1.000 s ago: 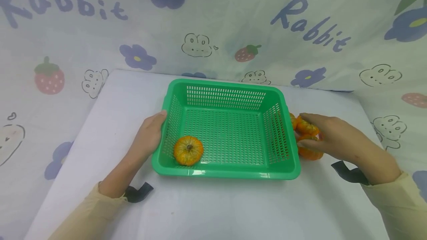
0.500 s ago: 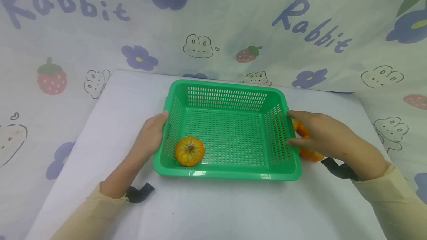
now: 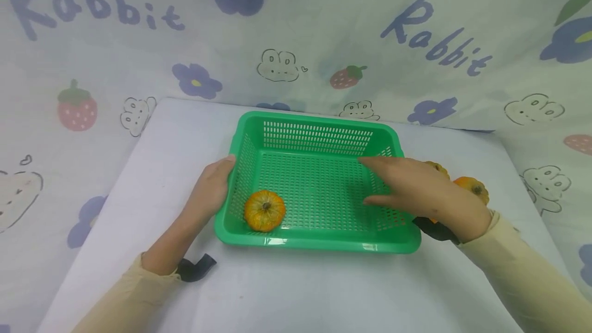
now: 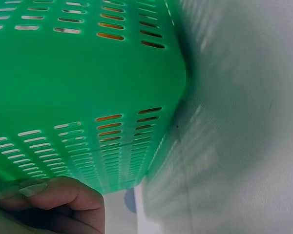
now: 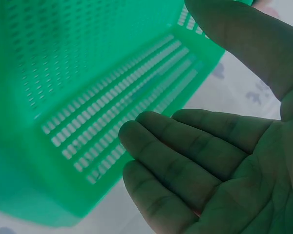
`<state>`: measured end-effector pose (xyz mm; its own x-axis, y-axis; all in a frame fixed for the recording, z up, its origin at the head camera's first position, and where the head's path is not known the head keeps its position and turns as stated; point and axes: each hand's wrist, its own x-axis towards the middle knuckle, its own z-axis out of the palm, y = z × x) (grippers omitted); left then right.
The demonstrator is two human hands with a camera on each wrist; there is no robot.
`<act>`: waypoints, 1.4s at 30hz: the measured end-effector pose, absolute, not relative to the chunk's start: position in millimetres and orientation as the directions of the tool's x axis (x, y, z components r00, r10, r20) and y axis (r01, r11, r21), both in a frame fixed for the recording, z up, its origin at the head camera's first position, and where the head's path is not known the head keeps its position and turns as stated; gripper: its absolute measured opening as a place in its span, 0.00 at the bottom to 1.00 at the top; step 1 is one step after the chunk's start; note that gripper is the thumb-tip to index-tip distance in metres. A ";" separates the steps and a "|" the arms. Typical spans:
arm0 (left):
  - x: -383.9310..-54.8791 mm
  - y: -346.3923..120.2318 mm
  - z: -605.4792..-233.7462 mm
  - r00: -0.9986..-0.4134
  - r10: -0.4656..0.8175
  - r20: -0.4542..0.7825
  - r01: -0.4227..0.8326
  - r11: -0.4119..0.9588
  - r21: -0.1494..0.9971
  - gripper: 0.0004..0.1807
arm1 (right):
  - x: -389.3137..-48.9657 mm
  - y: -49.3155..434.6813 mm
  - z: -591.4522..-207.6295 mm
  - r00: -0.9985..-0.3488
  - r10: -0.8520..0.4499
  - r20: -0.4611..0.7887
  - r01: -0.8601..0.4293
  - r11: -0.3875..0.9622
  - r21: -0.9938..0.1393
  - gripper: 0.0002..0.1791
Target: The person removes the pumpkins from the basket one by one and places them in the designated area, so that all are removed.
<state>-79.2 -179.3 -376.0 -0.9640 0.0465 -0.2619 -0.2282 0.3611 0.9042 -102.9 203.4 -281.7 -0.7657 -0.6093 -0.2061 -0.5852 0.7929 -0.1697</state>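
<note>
A green perforated plastic basket (image 3: 319,244) stands on the white-covered table, with one small orange pumpkin (image 3: 265,210) in its near left corner. At the basket's left rim, my left hand (image 3: 210,186) grips the edge; its fingers (image 4: 63,192) are curled by the slotted wall in the left wrist view. My right hand (image 3: 416,186) hangs over the basket's right side. In the right wrist view its palm is bare and its fingers (image 5: 185,161) are nearly straight, thumb spread apart. Right of the basket lie more pumpkins (image 3: 473,189), some partly hidden by the right hand.
Behind the table (image 3: 305,292) hangs a pale cloth (image 3: 314,24) printed with rabbits, flowers and strawberries. A dark strap (image 3: 194,269) shows at the left wrist and another dark strap (image 3: 435,228) at the right wrist.
My right hand has moved left, from the pumpkins beside the basket to above its right part. The pumpkins on the right now lie farther right. My left hand keeps its grip on the rim.
</note>
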 end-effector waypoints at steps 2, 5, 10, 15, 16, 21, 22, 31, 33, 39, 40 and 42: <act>-79.1 -179.0 -376.5 -0.964 0.048 -0.262 -0.228 0.355 0.906 0.38 | -104.5 194.4 -282.1 -0.748 -0.631 -0.208 -0.606 0.776 -0.176 0.45; -79.0 -178.9 -377.1 -0.965 0.049 -0.259 -0.226 0.349 0.910 0.38 | -107.5 179.0 -284.8 -0.721 -0.660 -0.209 -0.640 0.751 -0.165 0.44; -79.9 -179.2 -377.9 -0.967 0.039 -0.252 -0.223 0.350 0.910 0.38 | -112.0 150.1 -293.2 -0.648 -0.729 -0.221 -0.717 0.682 -0.145 0.44; -81.1 -178.6 -378.2 -0.969 0.037 -0.244 -0.216 0.351 0.911 0.36 | -112.7 125.0 -299.0 -0.586 -0.767 -0.262 -0.767 0.629 -0.127 0.45; -81.1 -178.6 -378.4 -0.969 0.038 -0.243 -0.215 0.349 0.912 0.36 | -112.5 120.4 -299.4 -0.576 -0.772 -0.268 -0.774 0.621 -0.125 0.45; -80.6 -178.0 -378.1 -0.970 0.038 -0.239 -0.212 0.341 0.916 0.36 | -114.4 101.2 -302.8 -0.543 -0.788 -0.291 -0.793 0.595 -0.132 0.44; -80.5 -177.8 -377.8 -0.971 0.038 -0.238 -0.211 0.343 0.915 0.36 | -114.9 97.6 -303.6 -0.538 -0.791 -0.292 -0.795 0.591 -0.135 0.43; -79.8 -177.8 -376.6 -0.970 0.039 -0.239 -0.212 0.341 0.916 0.35 | -117.5 67.7 -317.3 -0.450 -0.847 -0.284 -0.849 0.504 -0.158 0.37; -79.9 -177.8 -376.6 -0.970 0.038 -0.240 -0.214 0.338 0.917 0.35 | -116.8 62.2 -319.9 -0.437 -0.853 -0.285 -0.856 0.492 -0.161 0.36; -80.7 -177.6 -377.4 -0.973 0.035 -0.228 -0.202 0.348 0.916 0.36 | -117.1 49.1 -328.4 -0.398 -0.875 -0.278 -0.873 0.454 -0.178 0.33; -80.9 -177.6 -377.8 -0.973 0.037 -0.227 -0.201 0.347 0.916 0.36 | -117.2 47.6 -329.9 -0.392 -0.878 -0.273 -0.875 0.448 -0.183 0.32; -81.2 -177.3 -378.3 -0.973 0.041 -0.228 -0.201 0.341 0.919 0.36 | -116.8 44.9 -332.1 -0.385 -0.884 -0.266 -0.879 0.439 -0.186 0.30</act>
<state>-81.2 -177.3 -378.3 -0.9728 0.0413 -0.2281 -0.2009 0.3405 0.9185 -116.8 44.9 -332.1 -0.3852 -0.8837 -0.2657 -0.8789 0.4391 -0.1863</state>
